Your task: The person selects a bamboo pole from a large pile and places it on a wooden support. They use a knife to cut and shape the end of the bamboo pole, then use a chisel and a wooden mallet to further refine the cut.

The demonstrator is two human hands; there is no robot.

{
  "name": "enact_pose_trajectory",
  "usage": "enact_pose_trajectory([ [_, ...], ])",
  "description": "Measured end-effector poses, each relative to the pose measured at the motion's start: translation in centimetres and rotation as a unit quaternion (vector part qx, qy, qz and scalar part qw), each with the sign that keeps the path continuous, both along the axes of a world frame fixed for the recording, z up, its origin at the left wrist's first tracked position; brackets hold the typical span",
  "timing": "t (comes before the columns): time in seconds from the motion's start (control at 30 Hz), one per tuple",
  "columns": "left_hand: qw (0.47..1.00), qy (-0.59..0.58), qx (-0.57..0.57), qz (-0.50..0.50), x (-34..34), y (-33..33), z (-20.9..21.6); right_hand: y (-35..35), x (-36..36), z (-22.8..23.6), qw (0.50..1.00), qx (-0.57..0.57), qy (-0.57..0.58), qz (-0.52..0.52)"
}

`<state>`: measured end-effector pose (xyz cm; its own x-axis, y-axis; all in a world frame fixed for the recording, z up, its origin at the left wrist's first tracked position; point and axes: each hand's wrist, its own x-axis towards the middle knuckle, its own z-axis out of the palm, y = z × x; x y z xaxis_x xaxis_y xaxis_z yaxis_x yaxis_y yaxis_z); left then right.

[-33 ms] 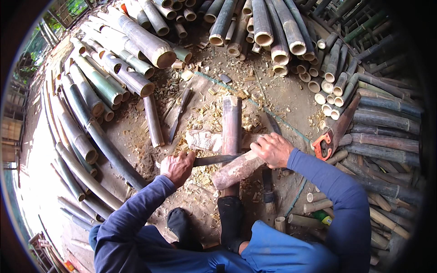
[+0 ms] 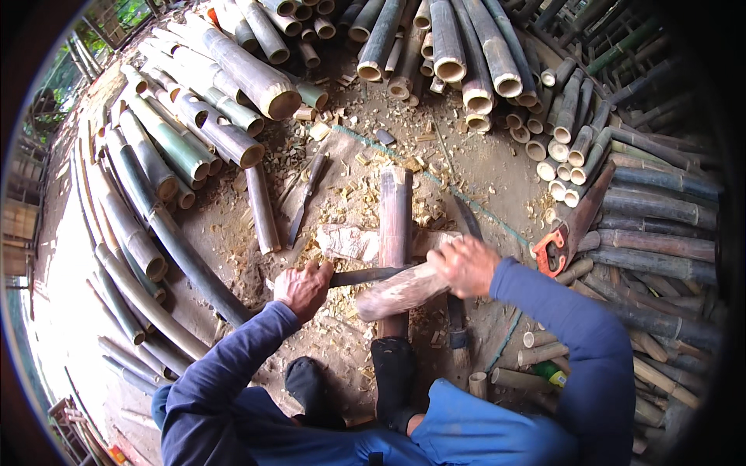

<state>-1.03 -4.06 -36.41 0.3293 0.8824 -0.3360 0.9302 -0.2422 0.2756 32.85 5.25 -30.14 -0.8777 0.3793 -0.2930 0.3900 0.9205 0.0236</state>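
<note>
My left hand [image 2: 303, 290] is closed round the handle of a knife. Its dark blade [image 2: 361, 276] lies across a bamboo piece [image 2: 395, 213], partly behind a short, thick wooden billet [image 2: 398, 293]. My right hand [image 2: 468, 268] grips the far end of this billet, which slants over the blade and the bamboo; hand and billet are smeared by motion. Under the bamboo a pale, rough piece of wood [image 2: 348, 242] lies crosswise. My right foot [image 2: 393, 373], in a dark sock, is at the bamboo's near end.
Bamboo poles [image 2: 225, 70] are piled left and ahead, with stacked lengths [image 2: 660, 206] at right. A saw [image 2: 550, 248] with an orange handle leans against them. A narrow blade tool [image 2: 307, 200] and a short bamboo length [image 2: 262, 208] lie ahead, amid wood chips. A dark curved blade [image 2: 466, 213] lies beyond my right hand.
The billet has shifted slightly left and up and is now blurred, my right hand moving with it. The knife blade has tilted a little. My left hand stays in place.
</note>
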Motion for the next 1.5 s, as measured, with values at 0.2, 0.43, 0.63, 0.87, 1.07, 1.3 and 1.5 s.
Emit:
enact_pose_trajectory([
  [0.2, 1.0, -0.005, -0.016, -0.016, 1.0, 0.8, 0.8, -0.8, 0.9, -1.1, 0.973, 0.026, 0.197, 0.12],
  [0.43, 1.0, 0.015, 0.013, -0.005, -0.5, -0.2, -0.1, -3.2, -2.0, 1.6, 0.952, -0.061, 0.224, 0.199],
  [0.63, 1.0, 0.009, 0.016, 0.014, -0.5, -0.3, -0.4, -1.7, -2.2, 0.5, 0.998, -0.028, 0.053, 0.024],
  [0.87, 0.998, 0.011, 0.057, 0.011, 0.0, 0.5, -1.9, 0.1, -1.0, -0.3, 0.998, 0.019, 0.061, -0.012],
  [1.07, 0.998, -0.022, 0.048, -0.019, -0.7, 0.5, -1.5, -4.0, -2.4, 5.0, 0.982, -0.071, 0.151, 0.082],
  [1.3, 0.971, -0.093, -0.134, -0.176, -1.7, 4.6, 5.0, -4.9, 0.6, 7.4, 0.82, -0.254, 0.393, -0.329],
  [1.5, 0.986, -0.146, -0.041, -0.064, -1.9, 11.1, 2.2, -2.9, 1.1, 7.9, 0.584, -0.402, 0.503, -0.495],
])
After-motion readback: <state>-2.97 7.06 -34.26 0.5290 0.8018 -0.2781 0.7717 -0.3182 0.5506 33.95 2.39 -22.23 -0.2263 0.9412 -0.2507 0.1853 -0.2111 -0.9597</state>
